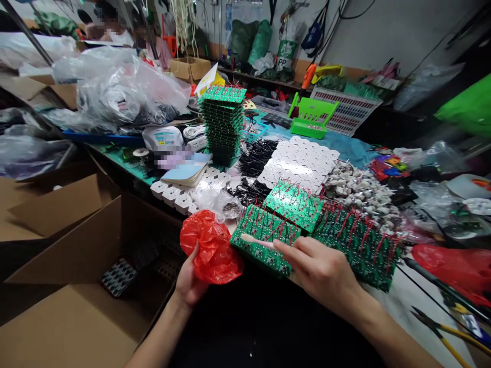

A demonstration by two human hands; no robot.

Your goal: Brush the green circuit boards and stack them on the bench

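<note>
Right hand's [324, 266] grip pinches brush [258, 241] above near board [264, 223]; brush axis runs roughly left-right, head toward left hand [191, 281], contact unclear. Board lies forward-left of right hand, the nearer. Left grip clasps bag [213, 250] at board's left corner.

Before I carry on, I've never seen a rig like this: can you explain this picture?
There's no robot: a head-worn camera looks forward and down at the wearer's own bare hands. The left hand holds a crumpled red plastic bag. The right hand holds a small brush over green circuit boards with red wires; whether it touches them is unclear. Farther back on the table are a tall stack of boards and a white sheet. Pliers lie at lower right.
</note>
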